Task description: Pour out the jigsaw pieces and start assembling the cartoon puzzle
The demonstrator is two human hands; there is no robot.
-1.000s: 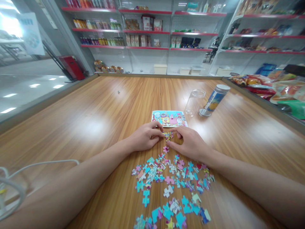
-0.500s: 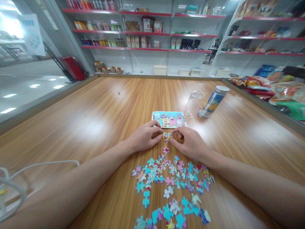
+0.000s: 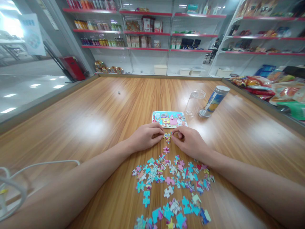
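A small cluster of yellow jigsaw pieces [image 3: 167, 136] lies on the wooden table, between my two hands. My left hand [image 3: 145, 137] pinches the cluster's left edge with thumb and fingertips. On the right edge, the thumb and index finger of my right hand [image 3: 188, 140] close on a small jigsaw piece, mostly covered by the fingertips. Just below the cluster lies a single pink jigsaw piece [image 3: 166, 149]. Beyond my hands is a picture card [image 3: 170, 119] with colourful cartoon characters. Nearer to me, many loose jigsaw pieces [image 3: 169, 180], mostly light blue and pink, are spread out.
A clear open jar [image 3: 194, 103] and a blue canister [image 3: 216, 100] stand at the back right, with a round metal lid [image 3: 204, 114] by them. One stray piece [image 3: 119, 93] lies far left. A white cable [image 3: 52, 162] loops at the left. Packaged snacks [image 3: 256, 87] border the right side.
The yellow cluster has shifted very slightly right. My right thumb has moved up a little along its edge, and my left fingers have lowered slightly.
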